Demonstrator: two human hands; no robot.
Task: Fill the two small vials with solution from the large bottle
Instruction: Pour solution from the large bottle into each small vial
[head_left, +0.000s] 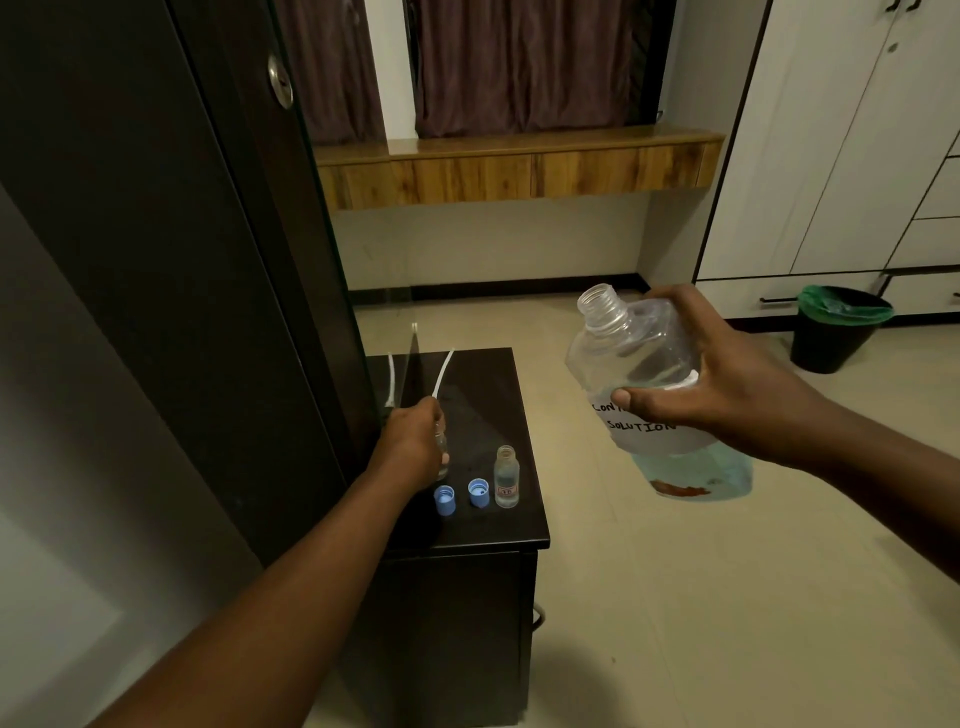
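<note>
My right hand (727, 379) grips the large clear bottle (649, 395) in the air to the right of the dark side table (498, 525). The bottle is uncapped, tilted with its neck up and to the left, and holds bluish liquid; a white label on it reads "SOLUTION". My left hand (413, 441) is closed around one small vial (441, 452) standing on the table, mostly hidden by the fingers, together with a thin white tube (444, 371). The second small vial (506, 475) stands open to its right. Two blue caps (445, 500) (478, 492) lie beside it.
A dark cabinet door (208, 260) with a glossy side rises at the table's left. A black bin with a green liner (836, 327) stands on the tiled floor at the right, below white wardrobes (831, 156). A wooden shelf (514, 166) runs along the back wall.
</note>
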